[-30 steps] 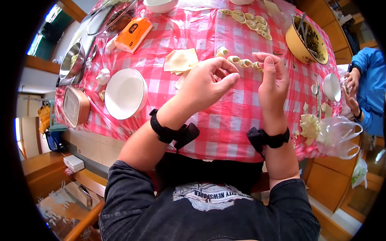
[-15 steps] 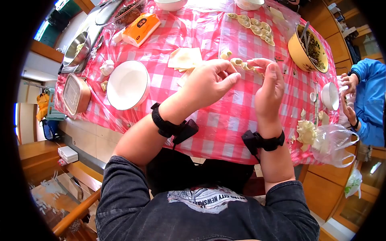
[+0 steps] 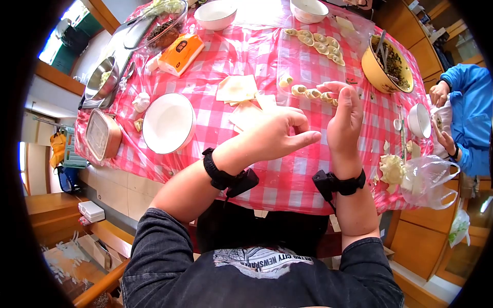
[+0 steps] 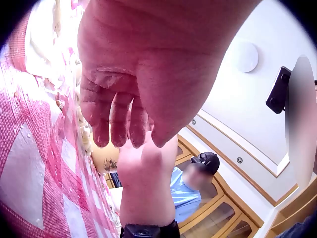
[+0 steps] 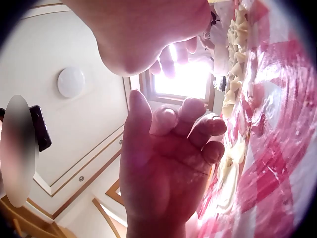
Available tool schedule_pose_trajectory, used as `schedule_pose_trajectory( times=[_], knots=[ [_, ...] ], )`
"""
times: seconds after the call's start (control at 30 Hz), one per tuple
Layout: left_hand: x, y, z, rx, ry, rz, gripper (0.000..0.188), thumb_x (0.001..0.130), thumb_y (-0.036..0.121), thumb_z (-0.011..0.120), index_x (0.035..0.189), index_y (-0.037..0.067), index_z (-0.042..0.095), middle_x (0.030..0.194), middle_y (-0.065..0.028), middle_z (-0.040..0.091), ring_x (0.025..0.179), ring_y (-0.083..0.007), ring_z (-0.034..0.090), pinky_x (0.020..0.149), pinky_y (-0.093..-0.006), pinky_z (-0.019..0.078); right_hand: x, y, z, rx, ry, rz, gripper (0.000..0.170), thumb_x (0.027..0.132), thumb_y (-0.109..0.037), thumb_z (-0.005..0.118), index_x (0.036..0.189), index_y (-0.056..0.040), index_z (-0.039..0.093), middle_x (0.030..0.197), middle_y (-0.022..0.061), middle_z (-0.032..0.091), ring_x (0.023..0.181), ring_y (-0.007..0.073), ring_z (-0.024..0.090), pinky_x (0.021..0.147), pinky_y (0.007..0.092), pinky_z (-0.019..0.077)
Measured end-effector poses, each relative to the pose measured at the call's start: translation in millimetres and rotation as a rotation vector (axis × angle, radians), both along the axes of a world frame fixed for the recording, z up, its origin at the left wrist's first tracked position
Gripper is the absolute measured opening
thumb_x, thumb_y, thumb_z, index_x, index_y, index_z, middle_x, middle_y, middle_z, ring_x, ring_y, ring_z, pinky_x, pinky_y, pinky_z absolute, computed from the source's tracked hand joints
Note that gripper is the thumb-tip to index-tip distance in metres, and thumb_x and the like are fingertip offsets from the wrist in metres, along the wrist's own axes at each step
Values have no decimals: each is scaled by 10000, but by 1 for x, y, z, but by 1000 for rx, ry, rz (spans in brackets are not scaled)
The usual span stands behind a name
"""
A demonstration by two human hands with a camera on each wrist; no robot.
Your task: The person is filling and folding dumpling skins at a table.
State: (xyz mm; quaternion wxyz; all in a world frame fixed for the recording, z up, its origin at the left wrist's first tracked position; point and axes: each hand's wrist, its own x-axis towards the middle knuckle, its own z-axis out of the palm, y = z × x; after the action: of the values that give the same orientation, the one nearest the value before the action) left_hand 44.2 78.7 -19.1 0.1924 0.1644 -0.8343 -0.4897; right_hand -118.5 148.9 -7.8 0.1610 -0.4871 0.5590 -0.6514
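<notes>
My left hand [image 3: 280, 134] hangs over the checked tablecloth, its fingers loosely curled and holding nothing. Square dough wrappers [image 3: 237, 88] lie just beyond it, some loose and overlapping. Facing it across a small gap is my right hand [image 3: 345, 120], raised with fingers bent slightly and nothing in them. Its fingertips overlap the near end of a short row of filled wontons [image 3: 313, 93]. In the right wrist view the left hand [image 5: 168, 173] shows its bare palm. The left wrist view has the same left hand [image 4: 143, 79] from close up, likewise holding nothing.
A white bowl [image 3: 168, 123] stands to the left, near a lidded container [image 3: 102, 134]. More wontons [image 3: 321, 43] sit farther back, left of a yellow pot [image 3: 375, 66] of dark filling with utensils. An orange packet [image 3: 181, 54] lies back left. At right sits a person in a blue sleeve [image 3: 470, 108].
My left hand has drawn back toward my body and slightly right, uncovering more wrappers. The right hand keeps nearly the same place. The head view has shifted a little.
</notes>
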Motion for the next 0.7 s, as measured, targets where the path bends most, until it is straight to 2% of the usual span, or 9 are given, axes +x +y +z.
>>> schedule_pose_trajectory(
  times=[0.03, 0.07, 0.13, 0.23, 0.37, 0.47, 0.7],
  knots=[
    [-1, 1, 0, 73, 29, 2, 196, 925, 232, 727, 917, 39, 690, 804, -2, 654, 730, -82, 578, 653, -257, 480, -2, -1, -1, 5, -4, -2, 361, 1092, -265, 394, 1053, 4, 632, 1000, 83, 675, 960, 143, 615, 869, 293, 465],
    [-3, 2, 1, 66, 32, -1, 196, 925, 232, 727, 917, 39, 690, 804, -2, 654, 730, -82, 578, 653, -257, 480, -3, -1, 0, 9, -7, -7, 363, 1092, -265, 393, 1051, 5, 632, 998, 84, 674, 962, 146, 618, 868, 294, 466],
    [-5, 3, 1, 140, 131, 109, 190, 924, 207, 721, 1000, 38, 682, 831, -15, 670, 748, -77, 605, 680, -245, 502, -4, -1, 3, 7, 11, -22, 363, 1092, -265, 393, 1049, 4, 632, 997, 84, 673, 961, 148, 619, 873, 296, 467],
    [-1, 1, 3, 214, 78, 150, 209, 922, 193, 717, 1040, 27, 673, 846, -25, 678, 748, -73, 617, 686, -243, 514, 2, 1, 3, -4, 1, -17, 361, 1091, -265, 394, 1048, 2, 634, 994, 86, 674, 959, 153, 622, 886, 302, 470],
    [-5, -11, -3, 322, 110, 164, 172, 930, 165, 717, 1009, 19, 673, 844, 5, 673, 733, -46, 597, 671, -221, 498, -3, -2, 3, -9, 58, -2, 359, 1092, -263, 391, 1054, 1, 632, 1001, 91, 673, 968, 158, 625, 907, 313, 475],
    [-1, -9, -1, 381, 87, 191, 164, 939, 168, 718, 1000, 23, 672, 831, 20, 663, 715, -30, 570, 655, -210, 480, 3, 1, 4, 1, -15, 8, 354, 1092, -259, 392, 1058, 2, 630, 1003, 91, 671, 977, 160, 626, 908, 315, 476],
    [3, -6, 7, 371, 62, 207, 178, 950, 196, 711, 976, 24, 675, 826, 37, 645, 706, -16, 537, 637, -210, 457, 7, 4, 3, -6, -18, 47, 344, 1090, -256, 407, 1056, 5, 629, 1008, 89, 672, 979, 166, 634, 905, 307, 483]
  ],
)
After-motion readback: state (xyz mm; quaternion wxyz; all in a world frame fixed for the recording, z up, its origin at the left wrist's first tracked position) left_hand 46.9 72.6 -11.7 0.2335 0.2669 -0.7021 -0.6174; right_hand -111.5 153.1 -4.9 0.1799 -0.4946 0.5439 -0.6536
